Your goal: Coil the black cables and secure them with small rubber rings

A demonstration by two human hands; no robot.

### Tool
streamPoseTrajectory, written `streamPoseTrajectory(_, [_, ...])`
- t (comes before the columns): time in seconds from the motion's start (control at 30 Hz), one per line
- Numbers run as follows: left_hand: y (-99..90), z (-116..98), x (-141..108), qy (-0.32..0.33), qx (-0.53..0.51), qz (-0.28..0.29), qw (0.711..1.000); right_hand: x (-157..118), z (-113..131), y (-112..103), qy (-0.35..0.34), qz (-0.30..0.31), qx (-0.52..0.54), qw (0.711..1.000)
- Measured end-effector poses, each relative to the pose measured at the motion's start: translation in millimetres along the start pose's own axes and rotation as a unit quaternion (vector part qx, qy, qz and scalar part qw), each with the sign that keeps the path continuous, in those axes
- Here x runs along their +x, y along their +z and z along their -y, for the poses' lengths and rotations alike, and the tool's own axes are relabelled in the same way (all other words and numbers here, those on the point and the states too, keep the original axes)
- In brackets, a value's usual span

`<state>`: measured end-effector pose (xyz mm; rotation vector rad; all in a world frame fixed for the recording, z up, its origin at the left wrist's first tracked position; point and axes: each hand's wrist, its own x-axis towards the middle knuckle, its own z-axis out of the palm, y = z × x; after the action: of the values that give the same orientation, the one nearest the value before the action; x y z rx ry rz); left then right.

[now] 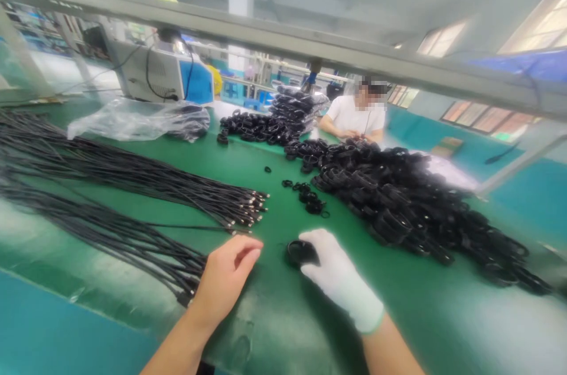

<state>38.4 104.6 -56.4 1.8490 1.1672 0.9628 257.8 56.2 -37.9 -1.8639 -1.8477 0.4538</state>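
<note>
My right hand, in a white glove, is closed around a round black coil just above the green bench top. To its left is my bare left hand, its fingers curled and the thumb near the fingertips. Whether anything small is pinched there I cannot make out. Beside and beyond the left hand lie two long bundles of black cables, the nearer bundle and the farther bundle, which has metal plug ends. A single cable end reaches close to the left fingertips.
A large heap of black coils covers the right side, with several small black rings before it. Clear plastic bags and a white-and-blue machine stand behind. A person sits across the bench under a metal rail.
</note>
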Motion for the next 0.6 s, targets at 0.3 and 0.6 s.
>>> streamPoseTrajectory(0.3, [1.2, 15, 2, 0.045, 0.052, 0.010, 0.998, 84, -24, -72, 0.137, -0.156, -0.172, 0.963])
streamPoseTrajectory(0.6, [4.9, 21, 3, 0.121, 0.072, -0.011, 0.990, 188, -43, -109, 0.157, -0.110, -0.324, 0.926])
